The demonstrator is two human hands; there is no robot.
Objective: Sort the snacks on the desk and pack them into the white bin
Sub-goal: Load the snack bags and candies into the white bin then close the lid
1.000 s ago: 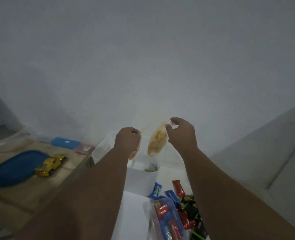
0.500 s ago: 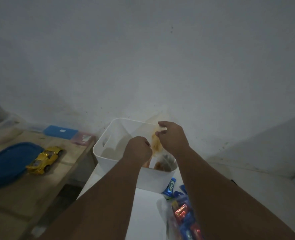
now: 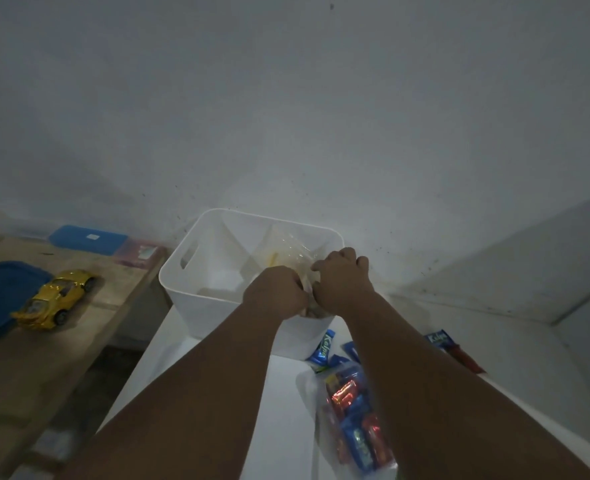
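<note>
Packing a clear bag [image 3: 286, 252] of pale snacks into the bin [image 3: 196, 306], by the look of it: left hand [image 3: 274, 294] and right hand [image 3: 342, 284] meeting knuckle to knuckle over the near right corner, both curled tight and seemingly pinching the bag's neck, though the fingers themselves turning under and hiding the exact hold. Bag sitting inside the bin against the far right wall, crinkled top standing just below the rim. Bin resting at the far end of the white table [image 3: 286, 410], nearly touching the wall behind. Next move probably calling for letting go cleanly, lifting both hands straight up past the rim, then reaching back for the wrappers [image 3: 352, 420] lying loose under the right forearm, blue and red ones mixed, with one more blue packet [image 3: 438, 339] further right. Left half of the bin looking largely free, so plenty of room there for the next sort. Watching the edges: table narrow, its left edge dropping to a gap beside a wooden bench [image 3: 44, 358] carrying a yellow toy car [image 3: 56, 299] and blue lids [image 3: 87, 237]; wrappers lying close to the near edge, so any sweeping grab risking a spill.
</note>
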